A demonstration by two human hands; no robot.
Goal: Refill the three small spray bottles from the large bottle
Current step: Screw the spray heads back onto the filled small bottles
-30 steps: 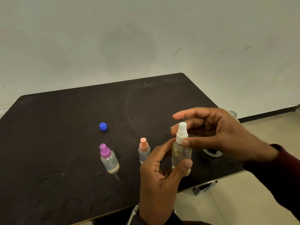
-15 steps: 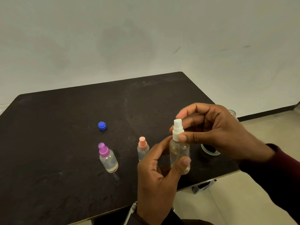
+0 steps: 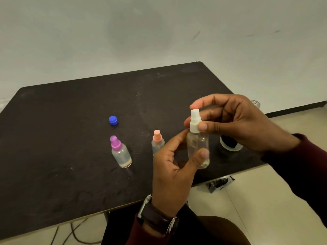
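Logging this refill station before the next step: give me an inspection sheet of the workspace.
Surface: dark table, scuffed and stained.
Job's things: white-capped spray bottle held upright above the table; purple-capped bottle and orange-capped bottle standing on it; large bottle mostly hidden behind the right hand.
Clutter: loose blue cap; small clear cap lying near the right edge.
Grippers: left hand has its grip around the bottle's body; right hand pinches its white cap.
Cables: cables on the floor under the table.
Surroundings: plain wall, tiled floor, dark object on the floor.
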